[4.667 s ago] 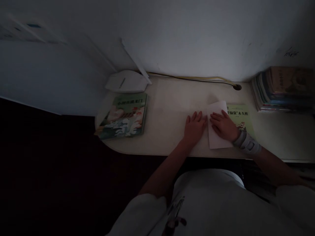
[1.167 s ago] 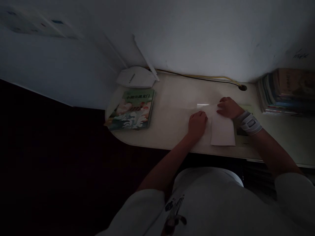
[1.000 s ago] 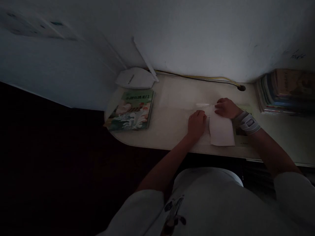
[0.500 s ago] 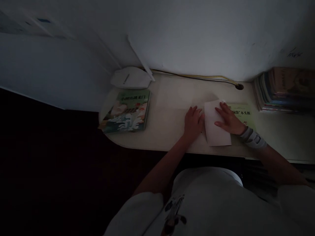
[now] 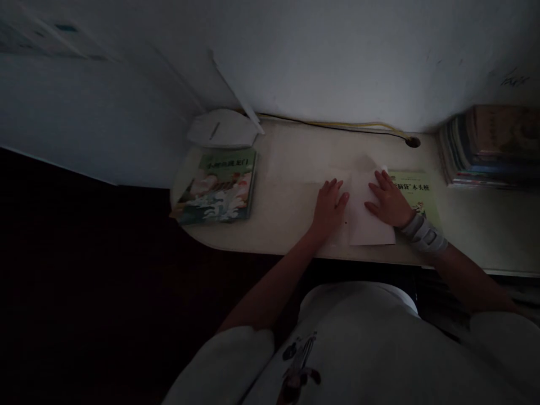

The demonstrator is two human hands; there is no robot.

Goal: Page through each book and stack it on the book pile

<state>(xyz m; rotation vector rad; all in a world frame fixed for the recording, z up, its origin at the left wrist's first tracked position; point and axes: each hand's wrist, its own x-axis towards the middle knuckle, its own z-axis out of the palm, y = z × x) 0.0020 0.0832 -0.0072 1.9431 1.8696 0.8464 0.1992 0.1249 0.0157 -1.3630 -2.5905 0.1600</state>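
Note:
A pale sheet of paper [image 5: 367, 228] lies near the front edge of the white table, a little right of the middle. My right hand [image 5: 388, 201] rests on its right part with the fingers spread. Just left of the sheet, my left hand [image 5: 329, 208] lies with its fingers apart, holding nothing. A light green book [image 5: 422, 197] is to the right of the paper, partly covered by my right hand and wrist. A grey band [image 5: 425, 235] is around my right wrist.
Green picture books [image 5: 221, 188] lie at the table's left end, below a white router [image 5: 223, 129] with antennas. Cables [image 5: 329, 125] run along the wall to a round hole [image 5: 413, 142]. A stack of books [image 5: 485, 146] stands at the right.
The paper now lies flatter, its left edge lower against the table. My right hand has shifted slightly left with its fingers spread. The view has moved slightly.

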